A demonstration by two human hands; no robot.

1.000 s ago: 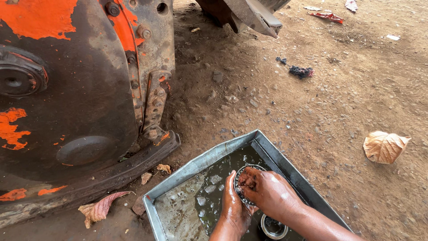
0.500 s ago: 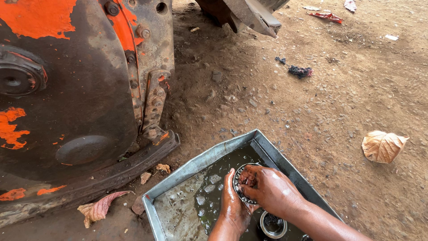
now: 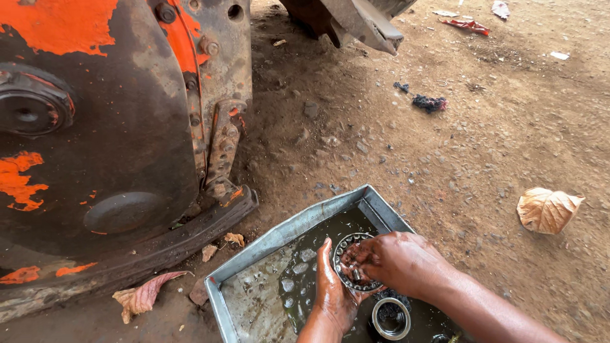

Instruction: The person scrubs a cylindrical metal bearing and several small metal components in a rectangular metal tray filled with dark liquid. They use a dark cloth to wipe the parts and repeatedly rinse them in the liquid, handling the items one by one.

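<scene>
Little has changed since a second ago: your left hand (image 3: pixel 333 289) still cups the bearing (image 3: pixel 356 262) over the tray (image 3: pixel 298 227); right hand (image 3: pixel 400 263), fingers curled into it, keeps rubbing. Smaller ring (image 3: pixel 391 317) sits below.

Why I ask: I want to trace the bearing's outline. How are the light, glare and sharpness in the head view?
Head view: soft, even daylight, no hard shadows; the bearing is sharp between the left hand and right hand; faint sheen on the dark liquid in the metal tray; the machine housing bows slightly at the frame edge.
</scene>
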